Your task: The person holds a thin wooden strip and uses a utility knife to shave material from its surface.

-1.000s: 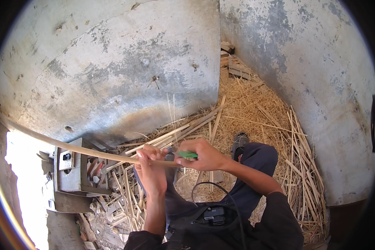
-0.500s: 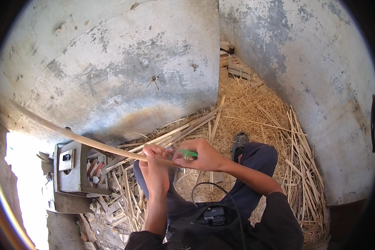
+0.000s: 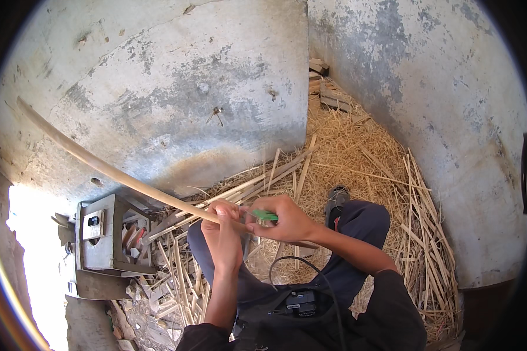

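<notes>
Pale, smooth-looking wood makes up the long strip (image 3: 129, 182), which is gripped in the left hand (image 3: 221, 238) and runs from there up and outward to the left, bowing along its length, with its far end raised in front of the wall (image 3: 175, 82). The left hand grasps the strip with the thumb along its near face and the fingers curled over. Just to the right of that hand, the right hand (image 3: 288, 217) is closed around a green-handled tool (image 3: 266, 216); the tool's working end is too small and covered to make out. For good control, the left grip should probably stay firm and close to the tool, since the long overhang can be expected to sway and twist the stock. Stroke lightly and evenly, at a shallow angle, with the left fingertips clear of the tool's path. Below the hands lie the dark-trousered legs (image 3: 360, 234); best hold the strokes away from them. Beyond the left hand, loose strips (image 3: 263, 182) lie in a heap; left of it stands a wooden box (image 3: 102, 240). Past the right hand, straw-coloured shavings (image 3: 345, 155) cover the floor.
</notes>
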`<state>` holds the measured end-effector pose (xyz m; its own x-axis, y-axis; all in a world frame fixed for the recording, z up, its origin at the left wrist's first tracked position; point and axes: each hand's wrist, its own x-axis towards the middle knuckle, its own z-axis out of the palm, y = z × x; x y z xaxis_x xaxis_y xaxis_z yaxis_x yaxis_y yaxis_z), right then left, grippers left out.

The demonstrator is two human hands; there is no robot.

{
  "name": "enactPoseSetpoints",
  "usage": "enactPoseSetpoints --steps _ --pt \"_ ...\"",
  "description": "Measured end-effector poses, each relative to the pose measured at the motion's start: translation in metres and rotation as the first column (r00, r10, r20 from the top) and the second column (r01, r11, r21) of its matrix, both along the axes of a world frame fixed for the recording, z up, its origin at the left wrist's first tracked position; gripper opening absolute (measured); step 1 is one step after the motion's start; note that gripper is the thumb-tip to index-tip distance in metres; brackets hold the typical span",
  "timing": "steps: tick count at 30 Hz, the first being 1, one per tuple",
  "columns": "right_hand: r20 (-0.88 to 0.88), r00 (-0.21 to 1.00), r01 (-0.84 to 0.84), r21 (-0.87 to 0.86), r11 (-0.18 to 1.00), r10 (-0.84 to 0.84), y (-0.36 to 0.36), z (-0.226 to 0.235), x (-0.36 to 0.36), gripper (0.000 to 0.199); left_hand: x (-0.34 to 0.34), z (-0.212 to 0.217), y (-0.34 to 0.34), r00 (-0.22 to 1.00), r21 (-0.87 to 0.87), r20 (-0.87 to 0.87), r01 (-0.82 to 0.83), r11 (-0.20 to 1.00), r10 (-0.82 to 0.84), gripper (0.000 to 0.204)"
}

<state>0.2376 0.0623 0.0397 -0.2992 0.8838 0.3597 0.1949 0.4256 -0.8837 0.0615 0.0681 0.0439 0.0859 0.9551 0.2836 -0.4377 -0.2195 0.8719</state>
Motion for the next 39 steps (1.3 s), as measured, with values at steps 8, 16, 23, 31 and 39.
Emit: enactPoseSetpoints --steps 8,16,23,31,39 --pt "-0.152 0.98 0.114 -0.083 0.99 -0.126 0.0 -0.005 -0.001 0.018 0.007 0.005 -0.002 1.0 -0.006 -0.021 -0.011 1.0 0.011 0.02" --pt "-0.131 0.986 0.087 -0.116 0.989 -0.102 0.004 0.011 0.01 0.022 0.005 -0.009 0.012 0.998 0.04 0.003 -0.067 0.997 0.067 0.017" --pt "-0.067 0.996 0.047 -0.043 0.998 -0.05 0.015 -0.007 0.027 0.02 0.005 0.006 0.017 0.995 0.054 -0.017 -0.097 0.994 0.098 0.017" --pt "-0.521 0.853 -0.257 -0.354 0.899 0.039 0.017 -0.018 0.026 0.027 0.006 0.021 0.014 0.98 0.023 0.007 -0.201 0.979 0.201 0.022" --pt "-0.393 0.919 -0.117 -0.345 0.931 -0.03 0.019 -0.019 0.024 0.027 -0.007 0.027 0.02 0.971 -0.001 0.138 -0.197 0.98 0.195 0.02"
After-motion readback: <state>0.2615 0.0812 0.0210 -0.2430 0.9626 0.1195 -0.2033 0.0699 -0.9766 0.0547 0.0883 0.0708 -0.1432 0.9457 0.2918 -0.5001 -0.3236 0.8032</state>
